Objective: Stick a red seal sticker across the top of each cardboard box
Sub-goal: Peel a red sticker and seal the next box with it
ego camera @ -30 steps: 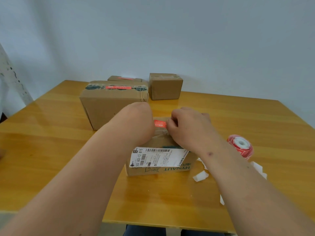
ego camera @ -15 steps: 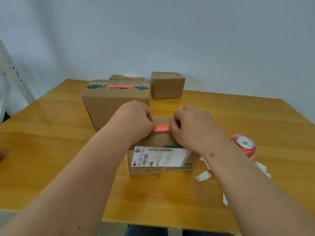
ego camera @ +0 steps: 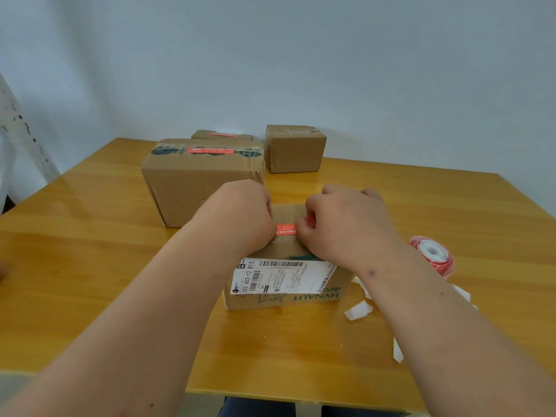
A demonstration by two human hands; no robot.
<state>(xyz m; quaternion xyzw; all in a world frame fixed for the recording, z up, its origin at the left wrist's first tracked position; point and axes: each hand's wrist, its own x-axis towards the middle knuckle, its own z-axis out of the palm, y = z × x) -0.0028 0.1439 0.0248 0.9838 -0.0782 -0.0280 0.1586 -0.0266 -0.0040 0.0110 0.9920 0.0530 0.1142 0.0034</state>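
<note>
pale wall behind, glossy wooden table (ego camera: 90, 266) under everything; red seal sticker (ego camera: 286, 229) lies left-to-right across the top of the near cardboard box (ego camera: 285, 284), strung between both hands — left hand (ego camera: 240, 218) and right hand (ego camera: 346, 224) each pinch an end with curled fingers; neither nearer; sticker roll (ego camera: 433, 255) sits to the right.

Head view: we look forward and down from the wearer's head, facing 12 o'clock toward the wall (ego camera: 331, 55).
Nearness: close over our desk (ego camera: 90, 251).
Shared views: we have only one.
</note>
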